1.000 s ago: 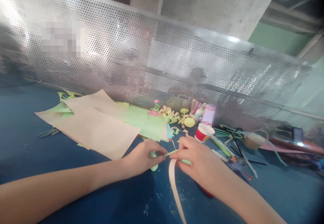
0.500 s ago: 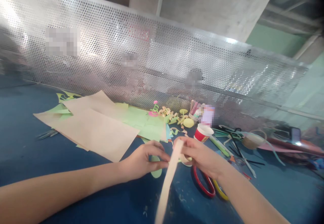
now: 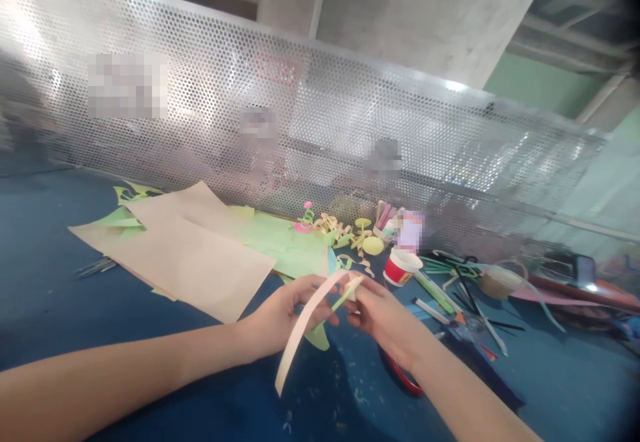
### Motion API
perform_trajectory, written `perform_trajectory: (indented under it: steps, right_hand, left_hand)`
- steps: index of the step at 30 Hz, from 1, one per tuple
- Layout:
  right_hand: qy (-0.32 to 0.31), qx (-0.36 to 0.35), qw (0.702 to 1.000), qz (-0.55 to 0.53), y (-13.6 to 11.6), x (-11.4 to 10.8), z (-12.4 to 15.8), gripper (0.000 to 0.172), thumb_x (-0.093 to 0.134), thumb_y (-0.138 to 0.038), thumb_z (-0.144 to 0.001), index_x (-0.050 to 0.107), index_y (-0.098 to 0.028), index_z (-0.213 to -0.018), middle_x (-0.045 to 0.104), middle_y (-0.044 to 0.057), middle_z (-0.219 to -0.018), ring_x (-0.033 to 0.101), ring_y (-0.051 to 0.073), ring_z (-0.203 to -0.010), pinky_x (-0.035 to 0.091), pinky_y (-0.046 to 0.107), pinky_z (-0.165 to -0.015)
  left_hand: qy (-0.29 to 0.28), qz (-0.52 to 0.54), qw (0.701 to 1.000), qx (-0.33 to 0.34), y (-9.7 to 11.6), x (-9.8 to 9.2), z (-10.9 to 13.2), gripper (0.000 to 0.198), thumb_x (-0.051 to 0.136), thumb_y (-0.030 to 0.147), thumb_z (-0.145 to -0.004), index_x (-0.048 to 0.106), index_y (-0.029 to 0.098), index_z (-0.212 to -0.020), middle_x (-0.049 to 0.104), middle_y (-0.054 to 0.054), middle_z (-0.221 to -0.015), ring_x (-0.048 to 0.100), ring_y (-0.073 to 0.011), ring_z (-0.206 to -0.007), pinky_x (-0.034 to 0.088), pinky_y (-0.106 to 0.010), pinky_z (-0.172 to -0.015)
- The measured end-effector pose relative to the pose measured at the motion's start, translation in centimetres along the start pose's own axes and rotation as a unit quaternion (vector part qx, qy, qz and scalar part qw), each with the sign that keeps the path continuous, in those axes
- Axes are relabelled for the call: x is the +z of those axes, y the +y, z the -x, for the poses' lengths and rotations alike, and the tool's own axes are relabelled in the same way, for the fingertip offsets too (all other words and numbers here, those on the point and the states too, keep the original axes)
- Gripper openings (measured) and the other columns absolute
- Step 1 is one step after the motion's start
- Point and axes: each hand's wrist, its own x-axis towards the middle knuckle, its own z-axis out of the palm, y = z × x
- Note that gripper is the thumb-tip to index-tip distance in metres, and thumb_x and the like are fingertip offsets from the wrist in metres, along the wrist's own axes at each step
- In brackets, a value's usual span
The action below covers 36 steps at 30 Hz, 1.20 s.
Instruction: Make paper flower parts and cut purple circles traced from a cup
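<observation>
A long cream paper strip (image 3: 306, 319) bows down and left from between the hands, its lower end hanging free. My right hand (image 3: 383, 312) is closed, pinching the strip's upper end near a small folded bit of paper with a green edge (image 3: 349, 293). My left hand (image 3: 283, 312) is closed too, behind the strip, its fingertips close to the right ones. A rounded green paper piece (image 3: 319, 338) sticks out below the left fingers, which seem to hold it. Red-handled scissors (image 3: 407, 381) lie partly hidden under my right forearm.
Cream sheets (image 3: 200, 265) and green sheets (image 3: 280, 239) lie at the left. Behind stand a paper-curl figure (image 3: 306, 219), yellow paper pieces (image 3: 373, 245) and a red-and-white paper cup (image 3: 401, 267). Pens and strips (image 3: 435, 292) clutter the right. A perforated metal screen (image 3: 340, 122) borders the table.
The strip has swung left and now curves across the left hand. My right hand has turned, showing a green-edged bit. The green piece has tilted, and the yellow scissor handle is now hidden.
</observation>
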Motion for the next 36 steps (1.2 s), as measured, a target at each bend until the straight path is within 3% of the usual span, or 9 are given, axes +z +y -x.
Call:
perform_trajectory:
  steps: [4,7,11,15,20,22,26,33,36]
  right_hand:
    - [0.010,0.006,1.000,0.016,-0.1,-0.2,-0.1,0.013,0.061,-0.031,-0.071,0.058,-0.019,-0.077,0.041,-0.006,-0.062,0.041,0.008,-0.058,0.036,0.020,-0.055]
    - [0.003,-0.005,1.000,0.012,0.2,-0.2,-0.4,0.017,0.064,-0.031,-0.068,0.057,-0.018,-0.077,0.040,-0.007,-0.056,0.037,0.007,-0.052,0.033,0.020,-0.051]
    - [0.058,-0.049,0.996,0.045,1.0,-0.3,-1.2,0.027,0.059,-0.045,-0.072,0.052,-0.021,-0.083,0.042,-0.008,-0.050,0.038,0.009,-0.044,0.031,0.022,-0.046]
    - [0.089,-0.053,0.988,0.113,1.3,-0.1,-1.5,0.030,0.051,-0.051,-0.074,0.048,-0.023,-0.087,0.045,-0.008,-0.048,0.041,0.011,-0.041,0.032,0.023,-0.043]
    - [0.046,-0.063,0.984,0.162,1.2,0.4,-1.1,0.022,0.055,-0.040,-0.072,0.043,-0.024,-0.082,0.042,-0.010,-0.047,0.038,0.010,-0.040,0.033,0.023,-0.042]
    - [0.037,-0.061,0.987,0.141,1.1,0.2,-1.0,0.024,0.057,-0.035,-0.070,0.043,-0.024,-0.086,0.047,-0.009,-0.052,0.042,0.010,-0.043,0.036,0.023,-0.044]
    - [0.066,-0.057,0.991,0.097,0.8,-0.4,-1.3,0.031,0.061,-0.035,-0.066,0.046,-0.024,-0.092,0.054,-0.005,-0.063,0.052,0.013,-0.057,0.043,0.025,-0.049]
    - [0.072,-0.068,0.980,0.171,-0.1,-1.3,-1.5,0.015,0.059,-0.030,-0.067,0.053,-0.020,-0.076,0.055,-0.003,-0.067,0.053,0.012,-0.063,0.042,0.023,-0.053]
    - [0.048,-0.119,0.972,0.196,-0.9,-1.3,-0.9,0.013,0.055,-0.023,-0.069,0.057,-0.020,-0.082,0.059,-0.001,-0.081,0.056,0.014,-0.075,0.047,0.028,-0.069]
  left_hand:
    - [-0.014,0.004,1.000,0.013,0.1,-0.1,-0.1,0.046,0.052,0.032,-0.086,0.042,0.023,-0.130,0.066,-0.006,-0.086,0.060,-0.0160,-0.079,0.044,-0.026,-0.066]
    - [-0.023,-0.011,1.000,0.003,0.0,-0.1,-0.2,0.044,0.050,0.034,-0.088,0.045,0.024,-0.130,0.065,-0.005,-0.086,0.059,-0.0153,-0.076,0.042,-0.025,-0.063]
    - [-0.015,-0.012,1.000,0.002,-0.2,-0.1,-0.2,0.045,0.049,0.035,-0.088,0.043,0.025,-0.131,0.064,-0.004,-0.084,0.057,-0.0147,-0.076,0.043,-0.025,-0.064]
    - [-0.029,-0.005,0.999,-0.014,-0.4,-0.1,0.0,0.039,0.048,0.034,-0.088,0.048,0.025,-0.126,0.064,-0.003,-0.082,0.055,-0.0121,-0.068,0.041,-0.023,-0.060]
    - [-0.035,-0.031,0.999,-0.006,-0.2,-0.1,0.0,0.027,0.048,0.035,-0.088,0.063,0.018,-0.103,0.066,-0.005,-0.085,0.057,-0.0137,-0.074,0.042,-0.024,-0.066]
    - [-0.027,-0.044,0.999,-0.010,-0.2,-0.1,-0.1,0.028,0.048,0.035,-0.088,0.062,0.018,-0.104,0.066,-0.005,-0.084,0.057,-0.0140,-0.074,0.041,-0.024,-0.065]
    - [-0.014,-0.060,0.998,-0.027,-0.7,-0.3,-0.3,0.040,0.048,0.036,-0.088,0.048,0.023,-0.126,0.066,-0.003,-0.082,0.054,-0.0123,-0.067,0.039,-0.023,-0.059]
    - [-0.048,-0.045,0.998,-0.008,-0.5,-0.1,-0.1,0.039,0.047,0.033,-0.088,0.047,0.023,-0.126,0.063,-0.003,-0.080,0.052,-0.0113,-0.065,0.038,-0.023,-0.059]
    - [-0.035,-0.009,0.999,-0.018,-0.2,0.0,-0.1,0.037,0.048,0.033,-0.088,0.048,0.024,-0.125,0.063,-0.002,-0.080,0.053,-0.0125,-0.071,0.038,-0.025,-0.064]
